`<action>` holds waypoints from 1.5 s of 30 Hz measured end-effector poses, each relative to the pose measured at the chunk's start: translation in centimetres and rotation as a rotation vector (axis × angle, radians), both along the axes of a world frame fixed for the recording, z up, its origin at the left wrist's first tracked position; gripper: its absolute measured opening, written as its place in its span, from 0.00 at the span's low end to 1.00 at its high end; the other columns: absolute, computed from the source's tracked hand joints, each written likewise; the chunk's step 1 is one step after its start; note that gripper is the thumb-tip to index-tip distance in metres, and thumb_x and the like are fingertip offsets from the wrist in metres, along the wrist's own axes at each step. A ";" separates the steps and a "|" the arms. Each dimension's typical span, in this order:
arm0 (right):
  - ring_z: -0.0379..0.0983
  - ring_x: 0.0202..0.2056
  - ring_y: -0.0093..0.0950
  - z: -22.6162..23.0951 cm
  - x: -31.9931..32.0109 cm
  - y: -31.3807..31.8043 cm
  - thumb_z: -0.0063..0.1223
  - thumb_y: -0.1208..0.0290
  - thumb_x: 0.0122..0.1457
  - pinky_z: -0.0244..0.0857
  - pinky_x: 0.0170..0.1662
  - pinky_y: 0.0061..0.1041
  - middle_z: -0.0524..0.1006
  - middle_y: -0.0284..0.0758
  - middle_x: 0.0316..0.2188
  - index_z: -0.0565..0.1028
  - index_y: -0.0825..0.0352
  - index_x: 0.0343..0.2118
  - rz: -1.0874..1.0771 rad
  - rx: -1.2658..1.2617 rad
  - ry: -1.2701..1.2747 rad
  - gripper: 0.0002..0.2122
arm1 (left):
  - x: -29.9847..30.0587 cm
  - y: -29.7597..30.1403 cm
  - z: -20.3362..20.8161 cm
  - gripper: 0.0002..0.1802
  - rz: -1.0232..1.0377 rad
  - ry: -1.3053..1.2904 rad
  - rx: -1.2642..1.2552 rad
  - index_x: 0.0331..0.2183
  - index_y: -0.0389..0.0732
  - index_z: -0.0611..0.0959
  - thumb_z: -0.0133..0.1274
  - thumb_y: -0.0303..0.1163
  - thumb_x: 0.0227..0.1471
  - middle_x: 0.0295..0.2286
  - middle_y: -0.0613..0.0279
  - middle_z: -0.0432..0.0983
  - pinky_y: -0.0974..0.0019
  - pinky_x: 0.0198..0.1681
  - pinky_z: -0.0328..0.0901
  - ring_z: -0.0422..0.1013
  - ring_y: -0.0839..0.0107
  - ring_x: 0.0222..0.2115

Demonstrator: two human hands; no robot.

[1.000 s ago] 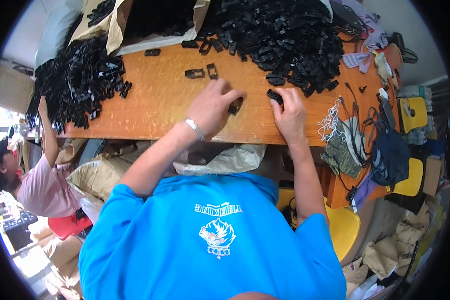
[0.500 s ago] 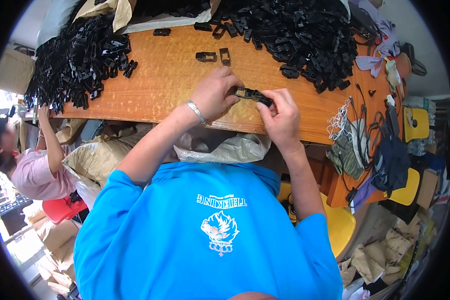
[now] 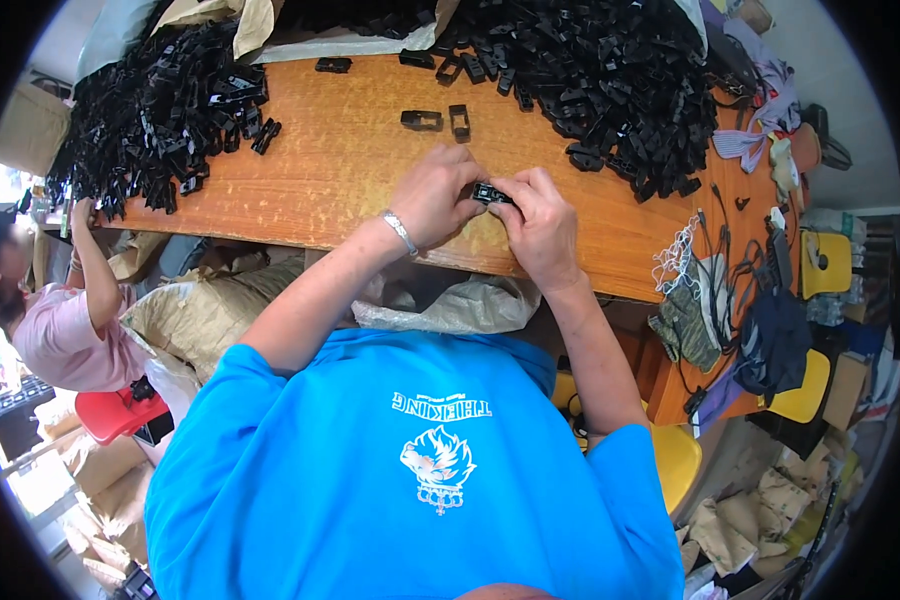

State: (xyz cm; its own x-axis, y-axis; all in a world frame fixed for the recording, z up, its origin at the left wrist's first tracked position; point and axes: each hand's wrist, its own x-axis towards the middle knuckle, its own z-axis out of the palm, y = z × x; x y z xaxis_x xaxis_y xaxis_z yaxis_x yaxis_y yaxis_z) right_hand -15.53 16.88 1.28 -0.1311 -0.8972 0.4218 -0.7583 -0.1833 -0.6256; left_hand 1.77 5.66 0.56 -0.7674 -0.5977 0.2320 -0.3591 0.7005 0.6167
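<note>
Wooden desk [image 3: 320, 140]: by its near edge, left hand [image 3: 435, 200] and right hand [image 3: 543, 222] close fingers on one black plastic part [image 3: 489, 194]; steadiness helps.

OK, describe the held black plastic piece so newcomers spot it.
Find the brown wooden table, then the bare left hand and bare right hand together near its edge. Both grip the small black plastic piece, unlike the two loose black rectangular frames beyond.

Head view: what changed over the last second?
The right hand moved left to the left hand, bringing their black pieces, held apart at first, together between the fingers. Nothing visibly let go. Two loose black frames stayed on the table.
</note>
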 end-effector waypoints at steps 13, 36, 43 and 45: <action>0.78 0.42 0.38 -0.8 0.7 0.7 0.71 0.78 0.50 0.74 0.42 0.36 0.79 0.36 0.38 0.85 0.65 0.46 -0.062 -0.010 0.155 0.17 | -1.1 1.7 -0.1 0.15 0.245 -0.064 -0.227 0.48 0.46 0.86 0.59 0.39 0.61 0.43 0.55 0.76 0.50 0.50 0.67 0.70 0.51 0.48; 0.78 0.42 0.44 0.0 -8.1 0.1 0.71 0.75 0.56 0.75 0.43 0.42 0.76 0.41 0.45 0.78 0.68 0.40 -0.307 0.085 0.328 0.12 | 2.2 -2.0 -0.2 0.18 0.363 0.067 -0.165 0.46 0.40 0.84 0.67 0.35 0.55 0.37 0.51 0.81 0.51 0.45 0.73 0.77 0.48 0.41; 0.81 0.35 0.45 1.0 -6.1 -0.4 0.71 0.70 0.58 0.74 0.37 0.44 0.81 0.43 0.35 0.76 0.66 0.37 -0.288 0.270 0.232 0.12 | 0.2 1.4 1.8 0.17 0.234 0.031 -0.049 0.49 0.43 0.83 0.62 0.35 0.60 0.33 0.55 0.83 0.53 0.39 0.74 0.80 0.53 0.35; 0.82 0.33 0.43 1.7 -5.5 -0.7 0.69 0.69 0.60 0.74 0.37 0.43 0.82 0.43 0.33 0.76 0.66 0.37 -0.229 0.426 0.027 0.11 | 0.1 1.1 1.8 0.17 0.217 0.061 -0.072 0.50 0.45 0.83 0.60 0.29 0.59 0.37 0.54 0.81 0.53 0.40 0.74 0.79 0.53 0.38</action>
